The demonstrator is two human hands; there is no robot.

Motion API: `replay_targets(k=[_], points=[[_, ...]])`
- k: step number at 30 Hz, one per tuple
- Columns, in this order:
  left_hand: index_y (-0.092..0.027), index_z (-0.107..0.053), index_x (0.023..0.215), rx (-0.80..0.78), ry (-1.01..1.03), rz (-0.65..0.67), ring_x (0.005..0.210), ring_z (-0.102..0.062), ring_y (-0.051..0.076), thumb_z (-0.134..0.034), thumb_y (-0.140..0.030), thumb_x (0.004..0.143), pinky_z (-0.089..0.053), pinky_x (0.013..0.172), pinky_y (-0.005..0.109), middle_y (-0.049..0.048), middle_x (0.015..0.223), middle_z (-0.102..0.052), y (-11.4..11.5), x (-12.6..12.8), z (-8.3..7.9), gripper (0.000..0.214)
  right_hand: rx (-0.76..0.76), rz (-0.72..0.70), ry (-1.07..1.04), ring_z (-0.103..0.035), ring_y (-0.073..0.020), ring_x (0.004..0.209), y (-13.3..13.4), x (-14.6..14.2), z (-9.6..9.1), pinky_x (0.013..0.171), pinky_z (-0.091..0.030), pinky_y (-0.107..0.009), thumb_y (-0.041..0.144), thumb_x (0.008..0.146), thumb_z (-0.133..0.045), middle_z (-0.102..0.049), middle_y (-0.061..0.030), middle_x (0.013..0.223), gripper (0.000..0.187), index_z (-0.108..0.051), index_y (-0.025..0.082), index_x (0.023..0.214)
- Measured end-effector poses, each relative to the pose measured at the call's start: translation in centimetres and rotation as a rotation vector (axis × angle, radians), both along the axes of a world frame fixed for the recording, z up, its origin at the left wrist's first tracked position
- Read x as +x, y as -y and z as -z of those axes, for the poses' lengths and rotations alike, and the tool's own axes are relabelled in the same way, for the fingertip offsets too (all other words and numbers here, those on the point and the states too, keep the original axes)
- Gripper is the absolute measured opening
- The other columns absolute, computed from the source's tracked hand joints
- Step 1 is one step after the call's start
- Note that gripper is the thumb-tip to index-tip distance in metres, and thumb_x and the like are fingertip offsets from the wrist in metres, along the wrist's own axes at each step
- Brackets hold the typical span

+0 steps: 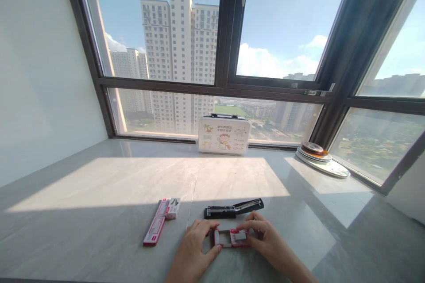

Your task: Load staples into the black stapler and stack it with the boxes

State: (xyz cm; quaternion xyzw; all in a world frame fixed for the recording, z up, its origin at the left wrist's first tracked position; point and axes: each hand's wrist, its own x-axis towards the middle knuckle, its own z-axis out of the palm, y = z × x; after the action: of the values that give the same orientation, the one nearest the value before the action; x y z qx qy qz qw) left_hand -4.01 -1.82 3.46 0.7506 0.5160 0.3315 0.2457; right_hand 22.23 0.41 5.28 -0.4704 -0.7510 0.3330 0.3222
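Both my hands rest on a grey stone sill [99, 194] near its front edge and together hold a small red-and-white staple box [231, 238]. My left hand [194, 250] pinches its left end with thumb and fingers. My right hand [265, 239] grips its right end. The box looks partly slid open, showing a pale inner tray. Just beyond the box lies a black stapler [232, 208], its top arm swung open. To the left lie a second small staple box [172, 208] and a long pink-and-white pack [155, 229].
A white printed carry case [224, 135] stands against the window at the back centre. A stack of round plates [320, 158] sits at the back right. A white wall bounds the left side; large windows run along the back and right.
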Motion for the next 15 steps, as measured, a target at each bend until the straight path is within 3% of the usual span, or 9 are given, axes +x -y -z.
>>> replay_targets(k=[3, 5, 8, 11, 15], points=[[-0.03, -0.064, 0.123, 0.005, 0.025, -0.014, 0.108, -0.06, 0.023, -0.073, -0.027, 0.077, -0.045, 0.096, 0.031, 0.0026, 0.121, -0.067, 0.2, -0.1, -0.4, 0.047, -0.039, -0.028, -0.002, -0.057, -0.015, 0.077, 0.7, 1.3, -0.7, 0.067, -0.045, -0.028, 0.03, 0.089, -0.058, -0.06, -0.0038, 0.108, 0.036, -0.069, 0.028, 0.124], [-0.029, -0.064, 0.121, -0.022, 0.025, -0.06, 0.097, -0.062, 0.021, -0.068, -0.033, 0.082, -0.047, 0.087, 0.03, 0.0026, 0.109, -0.07, 0.2, 0.1, -0.7, 0.039, -0.062, -0.057, 0.022, -0.06, -0.0171, 0.084, 1.1, 1.6, -1.1, 0.069, -0.048, -0.028, 0.032, 0.087, -0.062, -0.059, -0.0046, 0.114, 0.043, -0.065, 0.029, 0.129], [-0.027, -0.067, 0.111, -0.054, -0.025, -0.131, 0.08, -0.062, 0.019, -0.056, -0.034, 0.09, -0.045, 0.08, 0.031, 0.0009, 0.089, -0.07, -0.1, 1.4, -0.9, 0.024, -0.043, -0.047, 0.079, -0.06, -0.0181, 0.084, 1.3, 1.0, -1.1, 0.07, -0.047, -0.028, 0.039, 0.082, -0.071, -0.061, -0.0042, 0.109, 0.038, -0.071, 0.027, 0.118], [-0.026, -0.068, 0.1, -0.036, -0.064, -0.143, 0.083, -0.063, 0.019, -0.054, -0.029, 0.09, -0.043, 0.082, 0.03, 0.0005, 0.087, -0.07, -0.2, 3.1, -1.0, 0.017, 0.013, -0.014, 0.121, -0.06, -0.0178, 0.081, 1.2, -0.4, -0.8, 0.07, -0.045, -0.029, 0.04, 0.08, -0.075, -0.063, -0.0028, 0.099, 0.028, -0.076, 0.027, 0.105], [-0.027, -0.065, 0.096, -0.05, -0.003, -0.084, 0.081, -0.062, 0.017, -0.055, -0.026, 0.089, -0.041, 0.078, 0.027, -0.0018, 0.085, -0.07, 0.4, 4.1, -1.1, 0.012, 0.022, -0.042, 0.147, -0.06, -0.0175, 0.082, 1.1, -1.4, -0.9, 0.069, -0.043, -0.027, 0.037, 0.081, -0.075, -0.063, -0.0019, 0.099, 0.021, -0.078, 0.028, 0.1]])
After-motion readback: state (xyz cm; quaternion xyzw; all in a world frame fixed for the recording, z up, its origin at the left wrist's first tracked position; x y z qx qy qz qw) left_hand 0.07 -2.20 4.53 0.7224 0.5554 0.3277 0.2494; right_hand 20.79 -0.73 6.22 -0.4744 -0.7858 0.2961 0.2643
